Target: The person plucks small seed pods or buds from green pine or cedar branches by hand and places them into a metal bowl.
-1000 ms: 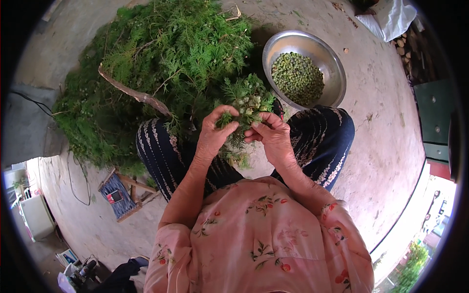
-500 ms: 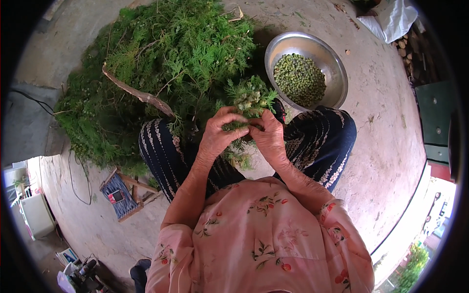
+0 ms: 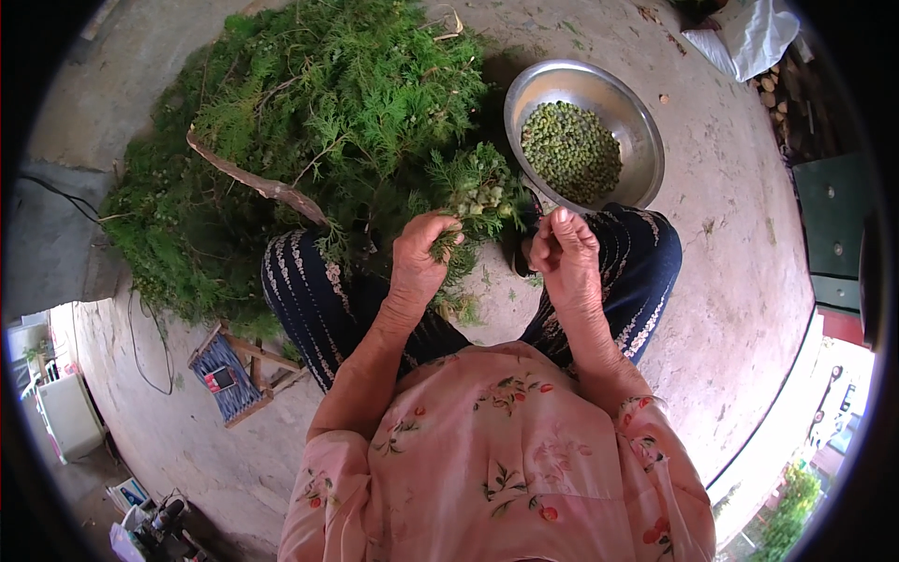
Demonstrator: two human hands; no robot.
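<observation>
My left hand (image 3: 421,253) is closed around a leafy evergreen sprig (image 3: 482,199), which carries a cluster of pale green seed cones. Apart from it, my right hand (image 3: 567,253) is raised above my right knee, just short of the bowl's near rim. Its thumb and fingers are pressed together, and I cannot make out what lies between them. Beyond that hand, a wide metal bowl (image 3: 642,140) is partly filled with small round green cones (image 3: 571,155).
A big heap of evergreen branches (image 3: 309,103) covers the floor at left, with a thick bare branch (image 3: 253,176) across it. A small wooden stool with a woven seat (image 3: 227,379) stands to the left. A white sack (image 3: 749,42) and green drawers (image 3: 833,220) are at right.
My right hand has left the sprig and moved right, toward the bowl, its fingers pinched. My left hand still grips the sprig in nearly the same spot.
</observation>
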